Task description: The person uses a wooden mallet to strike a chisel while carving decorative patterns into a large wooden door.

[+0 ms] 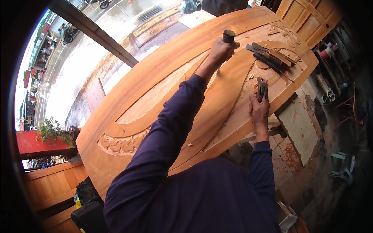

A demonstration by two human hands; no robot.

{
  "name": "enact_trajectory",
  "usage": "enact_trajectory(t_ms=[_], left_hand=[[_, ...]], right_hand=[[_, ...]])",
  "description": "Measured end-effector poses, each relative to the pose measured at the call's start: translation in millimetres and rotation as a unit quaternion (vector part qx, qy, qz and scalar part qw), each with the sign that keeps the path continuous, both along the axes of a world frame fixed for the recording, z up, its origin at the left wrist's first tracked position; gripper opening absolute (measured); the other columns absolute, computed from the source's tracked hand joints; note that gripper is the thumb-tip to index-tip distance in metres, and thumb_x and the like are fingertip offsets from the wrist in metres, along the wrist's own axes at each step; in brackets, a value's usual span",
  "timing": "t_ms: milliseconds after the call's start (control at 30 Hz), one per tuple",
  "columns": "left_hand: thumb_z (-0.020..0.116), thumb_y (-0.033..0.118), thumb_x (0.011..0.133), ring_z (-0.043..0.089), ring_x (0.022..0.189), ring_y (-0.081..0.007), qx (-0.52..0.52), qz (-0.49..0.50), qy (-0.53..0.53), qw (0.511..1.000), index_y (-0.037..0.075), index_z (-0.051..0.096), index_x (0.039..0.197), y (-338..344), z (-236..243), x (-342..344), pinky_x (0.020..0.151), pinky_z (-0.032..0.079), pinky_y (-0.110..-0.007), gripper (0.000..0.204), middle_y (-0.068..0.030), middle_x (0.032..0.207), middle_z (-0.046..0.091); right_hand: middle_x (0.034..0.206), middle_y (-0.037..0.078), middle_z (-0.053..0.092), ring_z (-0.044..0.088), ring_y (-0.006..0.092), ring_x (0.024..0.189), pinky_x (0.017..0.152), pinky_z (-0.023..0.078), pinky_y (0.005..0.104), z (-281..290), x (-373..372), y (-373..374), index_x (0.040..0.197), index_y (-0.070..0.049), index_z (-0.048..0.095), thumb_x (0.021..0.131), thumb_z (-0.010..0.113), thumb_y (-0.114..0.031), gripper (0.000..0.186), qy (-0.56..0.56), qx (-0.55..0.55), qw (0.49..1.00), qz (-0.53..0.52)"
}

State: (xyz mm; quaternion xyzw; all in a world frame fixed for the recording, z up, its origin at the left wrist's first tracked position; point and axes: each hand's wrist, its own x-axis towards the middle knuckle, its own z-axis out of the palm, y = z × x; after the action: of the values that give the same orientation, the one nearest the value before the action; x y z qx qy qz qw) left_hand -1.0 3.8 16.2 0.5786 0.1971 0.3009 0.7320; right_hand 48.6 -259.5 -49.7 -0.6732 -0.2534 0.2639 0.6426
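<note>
A large wooden panel (229, 91) with carved recesses and curved raised shapes lies before me. My left hand (222, 51) is closed around an upright tool with a dark round-topped handle (229, 35), over the panel's upper middle. Its lower end is mostly hidden by the hand, so its kind is unclear. Near the panel's right edge, my right hand (259, 108) grips a small dark tool with a curved, slotted head (262, 87). Beyond that hand, several flat chisels (272, 58) lie in a loose bundle on the carving. A carved leafy band (121, 143) shows at the left.
Wood shavings (278, 29) are scattered over the panel's far right. A panelled wooden door (309, 21) stands behind it. Below the right edge are a pale board (297, 124) and a green plastic stool (342, 167). A metal post (93, 31) rises at the far left, before a street.
</note>
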Motion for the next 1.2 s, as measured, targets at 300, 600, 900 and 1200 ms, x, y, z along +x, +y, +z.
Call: enact_trajectory(t_ms=[300,600,900,1200], left_hand=[[0.075,0.017,0.087,0.038,0.043,-0.0076,0.006,0.001,-0.008,1.000,0.011,0.053,0.071,-4,0,-5,0.043,0.028,-0.028,0.029,0.0043,0.055,0.042],[0.076,0.016,0.086,0.038,0.045,-0.0065,-0.007,0.019,-0.034,0.999,0.010,0.054,0.071,-12,1,-12,0.043,0.027,-0.027,0.027,0.0043,0.057,0.045],[0.075,0.016,0.088,0.039,0.045,-0.0057,0.008,0.035,-0.028,0.999,0.012,0.052,0.069,-14,3,-19,0.043,0.026,-0.026,0.030,0.0048,0.057,0.046],[0.073,0.020,0.089,0.044,0.053,-0.0056,0.030,0.024,-0.017,0.999,0.008,0.060,0.072,-15,-9,-22,0.048,0.033,-0.026,0.024,0.0045,0.061,0.051]], right_hand=[[0.086,0.000,0.057,0.046,0.0052,0.054,0.044,0.042,0.0221,5,-1,0,0.163,-0.017,0.025,0.096,0.061,-0.005,0.077,0.000,-0.002,1.000,0.006],[0.154,0.010,0.049,0.058,0.0104,0.076,0.060,0.050,0.0233,34,13,11,0.162,-0.011,0.025,0.096,0.063,-0.006,0.076,-0.047,0.026,0.998,0.013],[0.069,-0.002,0.053,0.047,0.0066,0.055,0.052,0.045,0.0253,243,14,89,0.122,-0.004,0.054,0.098,0.066,-0.010,0.027,-0.224,0.320,0.918,-0.062],[0.106,0.017,0.071,0.070,0.0407,0.097,0.080,0.059,0.0465,164,29,114,0.157,-0.031,0.038,0.094,0.059,-0.001,0.073,-0.584,-0.032,0.806,0.093]])
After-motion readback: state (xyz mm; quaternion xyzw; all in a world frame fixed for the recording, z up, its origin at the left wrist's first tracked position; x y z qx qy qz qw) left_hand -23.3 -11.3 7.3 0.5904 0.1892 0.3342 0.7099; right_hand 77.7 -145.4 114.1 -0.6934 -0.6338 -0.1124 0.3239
